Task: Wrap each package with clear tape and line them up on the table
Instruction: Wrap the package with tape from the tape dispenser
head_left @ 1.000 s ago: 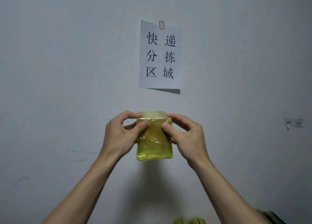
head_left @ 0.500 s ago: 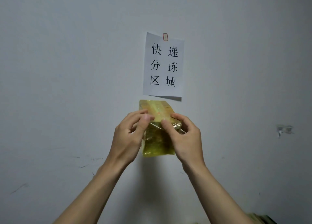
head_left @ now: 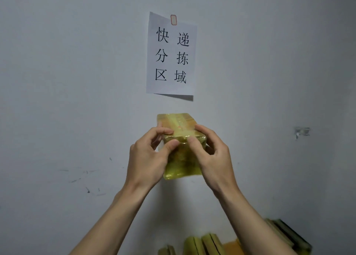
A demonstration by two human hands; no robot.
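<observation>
My left hand (head_left: 146, 158) and right hand (head_left: 212, 154) both grip a yellow package (head_left: 181, 139) raised before the wall (head_left: 77, 81), thumbs pressing its near face, fingers curled over the top. More packages (head_left: 204, 244) lie below; a paper sign (head_left: 171, 56) hangs above.

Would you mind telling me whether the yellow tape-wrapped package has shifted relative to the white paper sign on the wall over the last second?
Yes. The yellow tape-wrapped package has tipped its top towards the white paper sign, closing the gap below it.
</observation>
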